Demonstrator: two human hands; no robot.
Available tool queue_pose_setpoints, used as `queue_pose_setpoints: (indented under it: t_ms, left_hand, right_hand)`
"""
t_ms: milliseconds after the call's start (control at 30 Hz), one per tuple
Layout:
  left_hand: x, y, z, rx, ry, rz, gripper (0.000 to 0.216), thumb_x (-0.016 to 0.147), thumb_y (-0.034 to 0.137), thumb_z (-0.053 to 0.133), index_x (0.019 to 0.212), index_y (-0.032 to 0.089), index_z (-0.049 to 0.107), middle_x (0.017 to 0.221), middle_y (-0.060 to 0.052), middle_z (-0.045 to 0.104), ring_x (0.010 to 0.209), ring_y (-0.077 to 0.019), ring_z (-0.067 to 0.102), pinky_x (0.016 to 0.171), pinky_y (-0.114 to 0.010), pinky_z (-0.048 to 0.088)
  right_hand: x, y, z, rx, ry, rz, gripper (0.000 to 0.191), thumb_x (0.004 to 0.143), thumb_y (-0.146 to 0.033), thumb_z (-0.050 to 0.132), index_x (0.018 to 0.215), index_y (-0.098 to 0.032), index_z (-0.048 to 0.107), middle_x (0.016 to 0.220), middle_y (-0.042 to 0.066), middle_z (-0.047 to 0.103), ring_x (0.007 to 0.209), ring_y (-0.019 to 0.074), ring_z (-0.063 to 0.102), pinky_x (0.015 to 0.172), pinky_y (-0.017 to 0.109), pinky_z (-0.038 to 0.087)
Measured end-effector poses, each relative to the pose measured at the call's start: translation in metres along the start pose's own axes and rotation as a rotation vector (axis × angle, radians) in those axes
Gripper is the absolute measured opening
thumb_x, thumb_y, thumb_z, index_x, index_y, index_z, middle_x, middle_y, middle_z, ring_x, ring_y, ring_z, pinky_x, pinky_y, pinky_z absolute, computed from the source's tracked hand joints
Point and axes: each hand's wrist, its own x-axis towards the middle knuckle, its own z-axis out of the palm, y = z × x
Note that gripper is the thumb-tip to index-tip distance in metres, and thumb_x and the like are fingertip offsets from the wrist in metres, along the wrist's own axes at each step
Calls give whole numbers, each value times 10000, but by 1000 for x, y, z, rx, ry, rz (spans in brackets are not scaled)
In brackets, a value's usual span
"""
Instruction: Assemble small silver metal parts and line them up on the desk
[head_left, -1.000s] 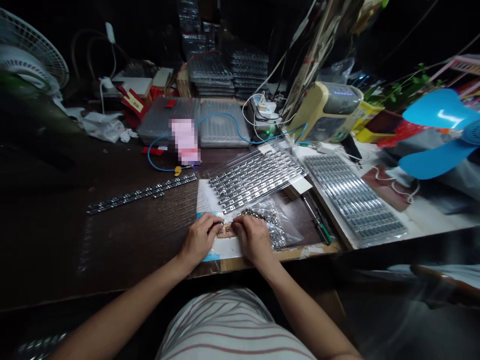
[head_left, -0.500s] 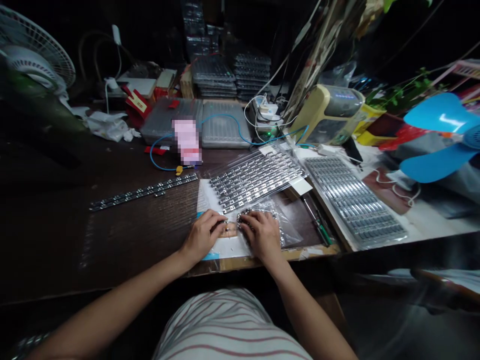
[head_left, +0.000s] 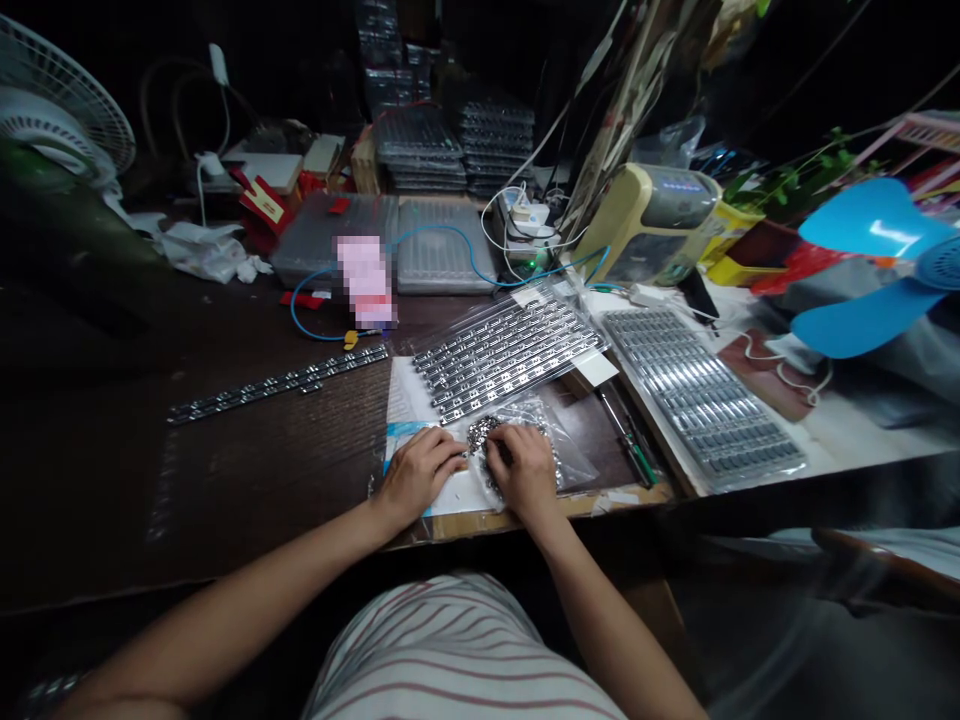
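My left hand rests over a white sheet near the table's front edge. Its fingers are bent and pressed together; whatever lies between them is too small or hidden. Just right of it, my right hand reaches into a clear plastic bag of small shiny metal parts. The thumb and fingers there are curled closed, and their tips are hidden among the parts. Directly behind both hands, a tilted tray of metal strips lies in clear plastic.
Two dark metal strips lie on the table at left. A second packed tray sits at right, beside a green pen. A blue-bladed fan stands far right. Stacked clear trays and a blue cable are behind.
My left hand has slid over the small brown piece, which is now covered. The right hand stays at the bag, where more loose parts show. The whole view has shifted slightly.
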Motion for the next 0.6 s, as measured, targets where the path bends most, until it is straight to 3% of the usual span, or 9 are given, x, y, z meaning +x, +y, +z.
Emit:
queue_pose_setpoints:
  t_ms: [467,600]
  left_hand:
    - [-1,1,2,-48,-21,-1,161,884,205,538,976,185,670,886,-66,637,845,-180,576,769,-322,487]
    - [5,-1,-8,-103,46,-25,166,890,190,524,978,192,665,886,-56,634,847,-169,582,765,-297,477]
  right_hand:
    - [-2,3,4,56,46,14,78,869,-194,516,858,-214,591,834,23,660,794,187,555,733,319,372]
    - [-2,4,3,102,68,-6,108,870,-170,505,887,-212,602,859,29,667,818,190,568,745,325,392]
